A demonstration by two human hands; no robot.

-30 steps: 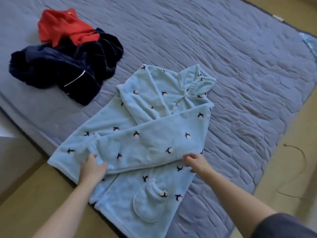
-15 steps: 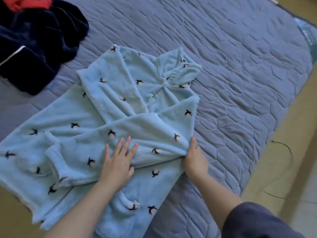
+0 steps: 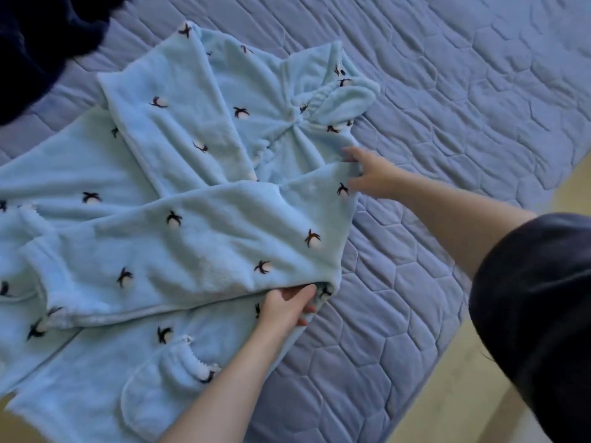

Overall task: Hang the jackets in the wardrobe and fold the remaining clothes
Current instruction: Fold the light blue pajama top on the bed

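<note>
A light blue fleece robe (image 3: 179, 244) with small dark-and-white penguin prints lies spread on the bed, both sleeves folded across its front. My left hand (image 3: 286, 306) grips the robe's right edge at the lower corner of the folded sleeve, fingers tucked under the fabric. My right hand (image 3: 371, 174) pinches the same edge higher up, near the shoulder below the bunched collar. A frilled pocket (image 3: 169, 378) shows near the robe's lower part.
The robe rests on a grey-blue quilted bed cover (image 3: 447, 107). A dark navy garment (image 3: 35, 43) lies at the top left corner. Beige floor (image 3: 447, 410) runs along the bed's right side. My dark sleeve (image 3: 537, 314) fills the right edge.
My left hand has left the sleeve's middle and moved right to the robe's edge. My right hand went up the edge towards the shoulder. The view has shifted closer and rightward.
</note>
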